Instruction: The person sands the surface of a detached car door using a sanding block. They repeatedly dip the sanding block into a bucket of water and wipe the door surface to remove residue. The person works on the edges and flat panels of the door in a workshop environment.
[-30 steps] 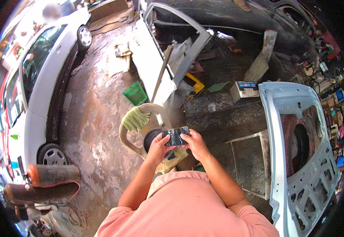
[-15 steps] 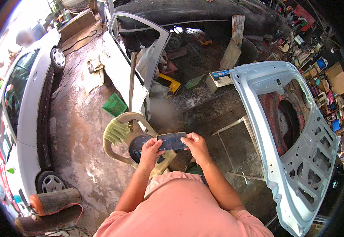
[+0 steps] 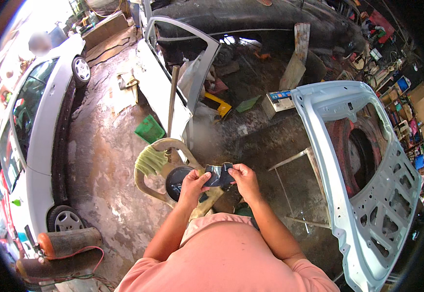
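Observation:
A dark grey piece of sandpaper [image 3: 218,177] with a torn, yellowish upper edge is stretched between my two hands. My left hand [image 3: 194,187] pinches its left end between thumb and fingers. At the opposite end, my right hand [image 3: 245,181] grips it the same way. The sheet bends, and light glints off its middle. Just beyond my left hand, a dark round bowl [image 3: 174,181] rests on a dirty beige plastic chair [image 3: 140,181], partly hidden by that hand. A yellow-green cloth [image 3: 150,161] is draped over the chair's left side.
At my right stands a pale blue vehicle door panel [image 3: 339,214] beside a metal stand [image 3: 290,159]. A white car door [image 3: 165,100] leans ahead, near a green container [image 3: 149,129] on the floor. A silver car [image 3: 39,146] and an orange-ended tank [image 3: 71,242] are at left.
The sandpaper has gone from nearly flat to bent, its middle now creased and shiny. Both hands keep their grip on it. The whole view has shifted slightly.

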Demonstrator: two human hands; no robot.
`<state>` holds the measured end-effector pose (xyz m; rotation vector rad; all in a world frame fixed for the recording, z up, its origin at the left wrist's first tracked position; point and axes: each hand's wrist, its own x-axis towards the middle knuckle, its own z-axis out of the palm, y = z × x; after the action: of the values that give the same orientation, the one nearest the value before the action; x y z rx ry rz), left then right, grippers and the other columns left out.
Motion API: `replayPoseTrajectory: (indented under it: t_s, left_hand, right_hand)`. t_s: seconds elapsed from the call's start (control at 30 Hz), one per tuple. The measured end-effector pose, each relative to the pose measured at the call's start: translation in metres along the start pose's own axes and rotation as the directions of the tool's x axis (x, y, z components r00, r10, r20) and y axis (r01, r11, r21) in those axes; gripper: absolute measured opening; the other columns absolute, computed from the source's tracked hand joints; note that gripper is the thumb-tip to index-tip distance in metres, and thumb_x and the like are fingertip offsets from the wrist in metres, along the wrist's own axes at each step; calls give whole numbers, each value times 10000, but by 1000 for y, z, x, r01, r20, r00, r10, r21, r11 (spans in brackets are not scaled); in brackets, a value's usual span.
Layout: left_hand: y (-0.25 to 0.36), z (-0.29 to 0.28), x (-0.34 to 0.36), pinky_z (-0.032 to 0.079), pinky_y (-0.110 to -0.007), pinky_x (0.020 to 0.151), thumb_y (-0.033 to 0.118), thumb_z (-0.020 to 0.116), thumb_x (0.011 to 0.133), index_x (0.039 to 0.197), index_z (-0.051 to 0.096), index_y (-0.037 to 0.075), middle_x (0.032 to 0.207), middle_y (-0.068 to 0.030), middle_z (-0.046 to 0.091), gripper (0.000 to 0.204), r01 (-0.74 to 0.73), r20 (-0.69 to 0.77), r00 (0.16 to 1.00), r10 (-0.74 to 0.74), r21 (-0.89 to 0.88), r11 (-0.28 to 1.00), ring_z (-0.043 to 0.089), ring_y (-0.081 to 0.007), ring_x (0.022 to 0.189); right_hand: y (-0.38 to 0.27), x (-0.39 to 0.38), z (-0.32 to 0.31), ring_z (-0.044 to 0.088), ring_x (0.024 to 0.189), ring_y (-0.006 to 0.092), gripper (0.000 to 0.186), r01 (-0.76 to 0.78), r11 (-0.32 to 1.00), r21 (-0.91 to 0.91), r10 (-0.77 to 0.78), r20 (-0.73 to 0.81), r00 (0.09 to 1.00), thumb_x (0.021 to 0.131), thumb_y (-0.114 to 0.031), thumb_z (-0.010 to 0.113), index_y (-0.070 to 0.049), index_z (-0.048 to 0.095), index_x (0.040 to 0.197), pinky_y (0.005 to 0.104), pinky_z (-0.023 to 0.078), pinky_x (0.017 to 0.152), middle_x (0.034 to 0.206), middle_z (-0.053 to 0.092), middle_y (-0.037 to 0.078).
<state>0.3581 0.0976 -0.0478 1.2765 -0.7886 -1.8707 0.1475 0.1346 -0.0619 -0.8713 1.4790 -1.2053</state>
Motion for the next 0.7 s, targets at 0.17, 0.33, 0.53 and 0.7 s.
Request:
replayPoseTrajectory:
  t_s: [0.17,0.33,0.53,0.7]
  left_hand:
    - [7,3,-1,588,-280,666,335,714,1052,954,608,200,883,94,639,197,15,-13,1000,-19,-211,977,628,-59,781]
    - [12,3,7,625,-316,699,369,661,1080,1076,601,186,943,68,645,193,24,-20,999,-32,-312,950,663,-95,797]
    - [29,-12,25,637,-343,796,336,590,1116,1232,581,152,1204,11,689,217,-87,122,981,151,-417,905,722,-142,1029]
    - [43,-18,26,609,-377,903,320,566,1129,1251,577,141,1235,-8,685,216,-144,158,964,213,-365,920,691,-160,1120]
  right_hand:
    - [0,0,6,662,923,83,263,37,999,-18,-38,-92,995,1069,-204,684,14,734,1208,286,587,752,1061,737,15]
    - [-17,0,7,686,953,107,284,196,971,139,-169,-180,969,1066,-175,687,23,719,1266,312,622,846,1104,739,37]
    - [-19,-5,-8,599,1355,226,254,359,927,106,-372,145,917,1038,43,618,-9,727,1261,370,506,1111,1562,553,157]
    - [-16,-7,-9,567,1405,253,267,390,918,70,-396,213,893,1003,112,617,-27,737,1197,385,491,1131,1595,520,166]
